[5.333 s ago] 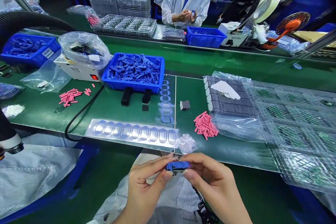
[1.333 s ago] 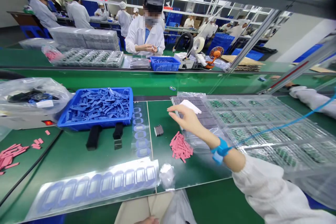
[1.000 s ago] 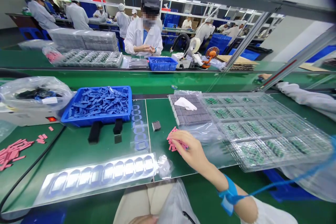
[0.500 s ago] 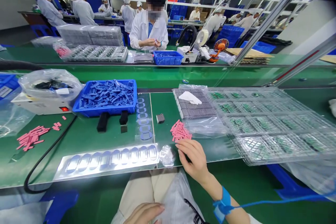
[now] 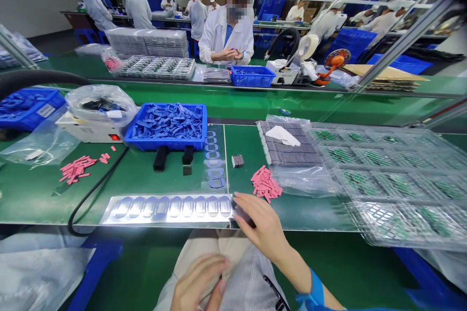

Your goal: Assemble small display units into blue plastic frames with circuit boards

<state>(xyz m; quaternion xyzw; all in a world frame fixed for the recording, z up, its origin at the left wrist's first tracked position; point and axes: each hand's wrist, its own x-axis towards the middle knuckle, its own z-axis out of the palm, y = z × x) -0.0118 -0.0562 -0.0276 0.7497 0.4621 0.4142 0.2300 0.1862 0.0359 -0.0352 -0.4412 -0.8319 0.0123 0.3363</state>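
My right hand (image 5: 261, 226) is at the table's front edge, beside the right end of a silvery strip (image 5: 168, 210) with a row of oval-framed blue pieces. Its fingers and thumb curve round something dark and partly hidden, which I cannot make out. The crumpled clear plastic that lay at this spot is hidden from sight. Over my lap, my left hand (image 5: 199, 282) is slightly blurred, its thumb apart from its fingers and nothing visible between them. Pink strips (image 5: 266, 183) lie in a pile just beyond my right hand.
A blue bin (image 5: 166, 129) of blue plastic parts stands at the back left. Grey bars (image 5: 292, 150) on plastic and clear trays (image 5: 394, 180) of green boards lie to the right. A black cable (image 5: 97, 187) crosses the left side. A co-worker (image 5: 229, 34) sits opposite.
My right hand has moved left to where the crumpled clear plastic lay, now out of sight. My left hand has risen slightly and its thumb now shows. The view has shifted left.
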